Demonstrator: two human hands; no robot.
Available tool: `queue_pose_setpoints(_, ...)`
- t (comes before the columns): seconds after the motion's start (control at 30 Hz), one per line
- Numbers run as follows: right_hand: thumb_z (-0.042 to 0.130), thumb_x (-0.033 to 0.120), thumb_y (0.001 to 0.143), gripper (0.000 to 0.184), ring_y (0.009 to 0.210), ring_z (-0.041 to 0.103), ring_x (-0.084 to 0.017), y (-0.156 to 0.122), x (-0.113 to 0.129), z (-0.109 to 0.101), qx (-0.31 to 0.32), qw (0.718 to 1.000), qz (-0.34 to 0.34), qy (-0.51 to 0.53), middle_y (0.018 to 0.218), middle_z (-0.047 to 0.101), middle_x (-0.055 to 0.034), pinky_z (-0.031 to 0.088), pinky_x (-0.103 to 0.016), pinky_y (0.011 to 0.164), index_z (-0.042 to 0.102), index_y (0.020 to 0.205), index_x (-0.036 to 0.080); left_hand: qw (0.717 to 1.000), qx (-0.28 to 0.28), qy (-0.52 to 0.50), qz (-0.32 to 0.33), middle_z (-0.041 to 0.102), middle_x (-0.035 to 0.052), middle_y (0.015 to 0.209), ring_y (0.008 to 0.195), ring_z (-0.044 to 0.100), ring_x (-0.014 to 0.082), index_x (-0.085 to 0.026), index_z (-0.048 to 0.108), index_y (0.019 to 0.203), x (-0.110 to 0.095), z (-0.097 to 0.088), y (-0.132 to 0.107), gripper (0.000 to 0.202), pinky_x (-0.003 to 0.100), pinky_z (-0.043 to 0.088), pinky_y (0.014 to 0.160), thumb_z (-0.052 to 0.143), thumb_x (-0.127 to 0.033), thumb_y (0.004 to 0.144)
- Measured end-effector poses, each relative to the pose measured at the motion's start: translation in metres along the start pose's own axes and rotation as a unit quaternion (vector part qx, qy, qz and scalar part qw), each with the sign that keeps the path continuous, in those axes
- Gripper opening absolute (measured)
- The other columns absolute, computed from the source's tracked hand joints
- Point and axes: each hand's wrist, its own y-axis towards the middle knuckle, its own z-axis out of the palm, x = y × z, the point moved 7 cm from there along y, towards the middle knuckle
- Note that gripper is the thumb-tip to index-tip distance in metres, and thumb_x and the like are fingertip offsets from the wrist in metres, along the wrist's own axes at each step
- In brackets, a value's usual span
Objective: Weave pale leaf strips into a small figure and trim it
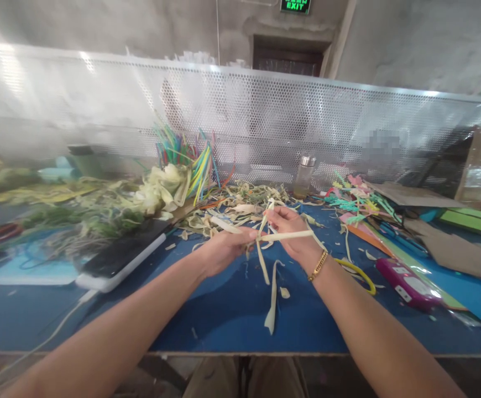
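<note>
"What are the fingers doing?"

"The left hand (224, 250) pinches pale strips (292, 236) near where they cross. The right hand (289, 226) has its fingers drawn narrow around a strip's upper end."

"So where are the strips?"

"Between both hands, above the blue surface (219, 315). One points sideways toward the right wrist, where a gold bracelet (318, 265) sits; another hangs down."

"And below them?"

"A loose strip (272, 304) lies on the surface, a small scrap (285, 293) just beside it."

"Farther out?"

"A purple device (408, 284) to the right, near a yellow loop (367, 281). To the left, a white-edged device (120, 257) with a cable (62, 323). Beyond, a bottle (304, 177) stands before a perforated panel (273, 110)."
</note>
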Motion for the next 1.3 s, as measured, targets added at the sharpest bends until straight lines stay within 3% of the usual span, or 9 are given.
queue_pose_setpoints(0.2,0.082,0.043,0.059,0.027,0.059,0.047,-0.011,0.006,0.004,-0.009,0.006,1.0,0.012,0.021,0.063,0.058,0.0021,0.041,-0.028,0.062,0.069,0.069,0.021,0.998,-0.014,-0.058,0.035,0.072,0.0038,0.081,0.075,0.063,0.0138,-0.018,0.075,0.088,-0.003,-0.002,0.003,0.02,0.027,0.045,0.076,0.079,-0.021,0.068)
queue_pose_setpoints(0.3,0.068,0.061,0.07,0.042,0.063,0.05,-0.013,0.008,0.011,-0.019,0.006,1.0,0.018,0.004,0.07,0.062,-0.0031,0.041,-0.029,0.062,0.072,0.075,0.02,0.998,-0.017,-0.061,0.026,0.072,0.004,0.077,0.071,0.063,0.0138,-0.016,0.075,0.084,-0.003,-0.004,0.003,0.016,0.027,0.046,0.075,0.078,-0.019,0.069)
queue_pose_setpoints(0.43,0.052,0.069,0.079,0.053,0.079,0.057,-0.019,0.007,0.03,-0.032,-0.028,0.989,-0.039,-0.137,0.084,0.067,-0.0068,0.043,-0.034,0.074,0.075,0.083,0.022,1.0,0.021,-0.008,-0.018,0.073,0.0068,0.081,0.076,0.065,0.0169,-0.016,0.076,0.083,0.0,0.0,0.0,0.014,0.028,0.046,0.076,0.076,-0.02,0.07)
queue_pose_setpoints(0.5,0.063,0.061,0.077,0.04,0.084,0.058,-0.02,0.002,0.031,-0.02,0.034,0.968,-0.052,-0.243,0.087,0.068,-0.0053,0.042,-0.035,0.08,0.075,0.081,0.023,0.998,0.042,0.028,-0.034,0.073,0.0069,0.081,0.077,0.065,0.0183,-0.017,0.077,0.082,0.003,0.001,-0.002,0.013,0.029,0.045,0.076,0.075,-0.022,0.07)
queue_pose_setpoints(0.57,0.067,0.052,0.077,0.031,0.08,0.058,-0.019,-0.007,0.02,0.002,0.158,0.943,-0.02,-0.293,0.083,0.068,-0.0039,0.042,-0.035,0.078,0.075,0.077,0.022,0.996,0.059,0.06,-0.041,0.073,0.0061,0.08,0.076,0.064,0.0179,-0.017,0.077,0.079,0.004,0.003,-0.003,0.011,0.029,0.044,0.076,0.075,-0.022,0.069)
queue_pose_setpoints(0.63,0.066,0.048,0.079,0.028,0.072,0.057,-0.016,-0.018,0.008,0.02,0.265,0.926,0.023,-0.27,0.075,0.066,-0.0021,0.042,-0.033,0.072,0.075,0.08,0.022,0.993,0.076,0.086,-0.041,0.073,0.0058,0.081,0.076,0.063,0.0168,-0.017,0.077,0.078,0.005,0.006,-0.003,0.011,0.028,0.044,0.075,0.075,-0.022,0.069)
queue_pose_setpoints(0.7,0.068,0.044,0.077,0.023,0.066,0.055,-0.014,-0.022,0.004,0.028,0.294,0.928,0.035,-0.227,0.07,0.064,-0.0001,0.042,-0.031,0.067,0.074,0.081,0.021,0.992,0.08,0.094,-0.041,0.073,0.0064,0.081,0.077,0.062,0.017,-0.016,0.077,0.077,0.006,0.008,-0.004,0.011,0.028,0.044,0.076,0.076,-0.023,0.068)
queue_pose_setpoints(0.97,0.072,0.034,0.071,0.018,0.063,0.046,-0.011,-0.01,0.011,0.017,0.184,0.969,-0.032,-0.16,0.065,0.054,0.0042,0.038,-0.028,0.067,0.062,0.066,0.02,0.993,0.019,0.109,-0.031,0.071,0.0069,0.07,0.071,0.062,0.0187,-0.018,0.075,0.065,0.005,0.002,-0.002,0.017,0.03,0.045,0.07,0.079,-0.034,0.066)
queue_pose_setpoints(1.3,0.071,0.033,0.072,0.022,0.066,0.046,-0.012,-0.015,0.019,0.021,0.118,0.973,-0.07,-0.185,0.065,0.052,0.0032,0.041,-0.03,0.071,0.058,0.06,0.02,0.98,0.048,0.193,-0.02,0.071,0.0065,0.072,0.069,0.059,0.0176,-0.018,0.078,0.074,0.005,-0.001,-0.002,0.016,0.03,0.041,0.067,0.077,-0.033,0.069)
